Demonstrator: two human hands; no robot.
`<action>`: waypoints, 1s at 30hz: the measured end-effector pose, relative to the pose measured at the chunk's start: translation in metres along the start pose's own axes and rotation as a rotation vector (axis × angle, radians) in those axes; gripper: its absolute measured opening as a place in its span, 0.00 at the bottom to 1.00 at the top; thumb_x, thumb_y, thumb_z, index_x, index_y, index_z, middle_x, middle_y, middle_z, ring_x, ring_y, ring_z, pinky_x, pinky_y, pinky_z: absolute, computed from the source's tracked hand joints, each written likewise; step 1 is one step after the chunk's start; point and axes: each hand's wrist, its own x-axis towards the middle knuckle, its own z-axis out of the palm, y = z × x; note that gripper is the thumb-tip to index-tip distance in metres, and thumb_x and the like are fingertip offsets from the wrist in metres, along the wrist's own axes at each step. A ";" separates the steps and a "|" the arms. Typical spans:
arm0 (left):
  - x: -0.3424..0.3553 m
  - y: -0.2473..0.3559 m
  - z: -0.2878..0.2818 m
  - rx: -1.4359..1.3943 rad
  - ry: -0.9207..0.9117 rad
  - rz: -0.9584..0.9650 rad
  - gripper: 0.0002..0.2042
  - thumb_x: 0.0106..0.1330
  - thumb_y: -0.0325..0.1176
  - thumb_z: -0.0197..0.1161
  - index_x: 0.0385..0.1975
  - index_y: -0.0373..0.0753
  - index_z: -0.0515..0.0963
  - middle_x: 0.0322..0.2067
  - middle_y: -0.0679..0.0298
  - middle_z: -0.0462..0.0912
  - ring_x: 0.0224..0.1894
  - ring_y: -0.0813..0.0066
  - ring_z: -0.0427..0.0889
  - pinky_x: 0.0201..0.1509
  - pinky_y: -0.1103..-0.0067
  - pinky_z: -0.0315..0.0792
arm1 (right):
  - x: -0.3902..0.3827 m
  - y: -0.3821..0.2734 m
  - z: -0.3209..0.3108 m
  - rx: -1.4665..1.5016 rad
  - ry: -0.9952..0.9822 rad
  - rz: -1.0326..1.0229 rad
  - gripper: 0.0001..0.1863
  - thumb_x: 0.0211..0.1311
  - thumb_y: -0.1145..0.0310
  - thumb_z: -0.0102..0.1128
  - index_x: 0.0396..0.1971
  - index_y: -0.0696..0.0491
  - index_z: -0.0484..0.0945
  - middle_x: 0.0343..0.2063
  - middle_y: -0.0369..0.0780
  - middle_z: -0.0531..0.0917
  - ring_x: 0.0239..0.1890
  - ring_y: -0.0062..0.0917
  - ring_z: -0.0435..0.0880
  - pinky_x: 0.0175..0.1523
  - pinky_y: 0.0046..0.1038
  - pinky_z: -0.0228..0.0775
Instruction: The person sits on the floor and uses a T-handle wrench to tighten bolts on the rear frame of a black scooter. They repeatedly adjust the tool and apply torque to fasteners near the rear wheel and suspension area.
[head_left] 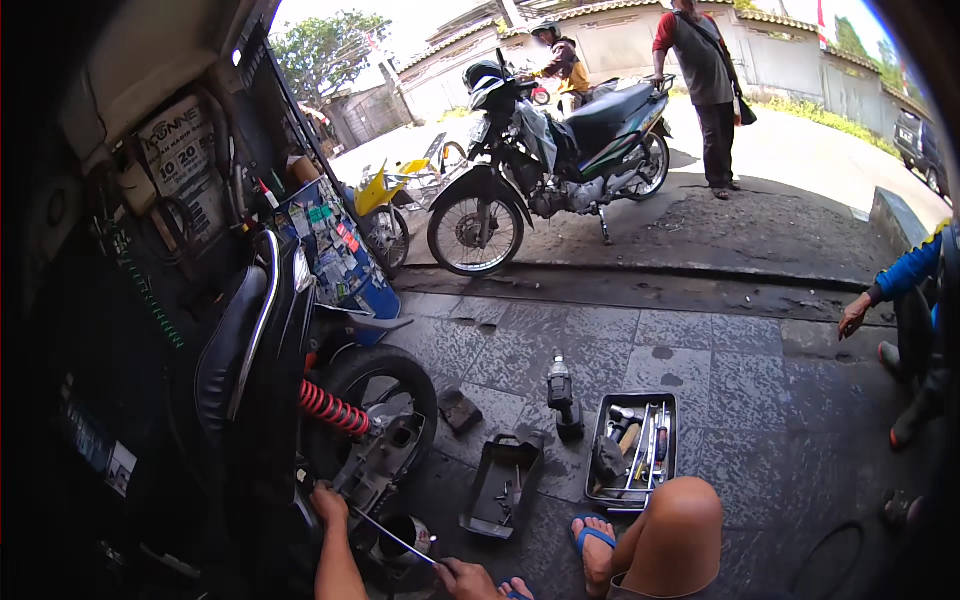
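My left hand (330, 503) is closed at the scooter's (355, 470) lower rear, beside the far end of a long thin metal tool (390, 535); what its fingers hold is unclear. My right hand (462, 578) grips the tool's near end. The rear wheel (405, 376) and red shock spring (330, 405) are just above. Under the tool lies a round metal container (392, 548). A black plastic bin (480, 512) with small parts, a dark block (458, 410), a cordless impact wrench (560, 385) and a tray of tools (600, 490) stand on the tiled floor (680, 350).
My bent knee (678, 540) is at lower right. A person (925, 300) in blue sleeves sits at the right. Beyond a step (600, 280) stand a motorcycle (590, 135), a yellow bike (380, 190) and two people (710, 95) (565, 70). A blue drum (330, 235) stands left.
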 end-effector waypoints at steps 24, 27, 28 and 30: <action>-0.012 0.006 -0.009 0.010 0.014 0.104 0.14 0.59 0.17 0.53 0.43 0.32 0.81 0.39 0.39 0.84 0.45 0.39 0.83 0.52 0.56 0.74 | 0.013 0.000 -0.011 0.275 -0.266 0.610 0.17 0.71 0.54 0.60 0.44 0.54 0.81 0.35 0.49 0.84 0.36 0.38 0.83 0.41 0.36 0.76; -0.011 0.010 -0.009 0.002 0.004 0.094 0.15 0.58 0.18 0.54 0.44 0.33 0.81 0.40 0.39 0.84 0.46 0.39 0.83 0.52 0.56 0.74 | 0.020 -0.001 -0.016 0.667 -0.360 1.079 0.25 0.75 0.47 0.53 0.40 0.58 0.80 0.29 0.38 0.84 0.24 0.22 0.82 0.32 0.25 0.77; -0.010 0.009 -0.010 -0.015 -0.023 0.056 0.15 0.57 0.18 0.54 0.44 0.33 0.80 0.41 0.40 0.84 0.46 0.40 0.83 0.53 0.56 0.74 | 0.018 -0.003 -0.018 0.546 -0.360 0.981 0.26 0.75 0.46 0.52 0.36 0.59 0.81 0.26 0.38 0.84 0.23 0.22 0.81 0.30 0.25 0.76; -0.010 0.008 -0.010 -0.024 -0.027 0.049 0.19 0.56 0.18 0.53 0.48 0.35 0.80 0.45 0.42 0.84 0.50 0.40 0.82 0.55 0.56 0.73 | 0.013 -0.008 -0.024 0.234 -0.291 0.681 0.26 0.74 0.49 0.53 0.29 0.59 0.80 0.21 0.38 0.83 0.22 0.22 0.80 0.28 0.26 0.72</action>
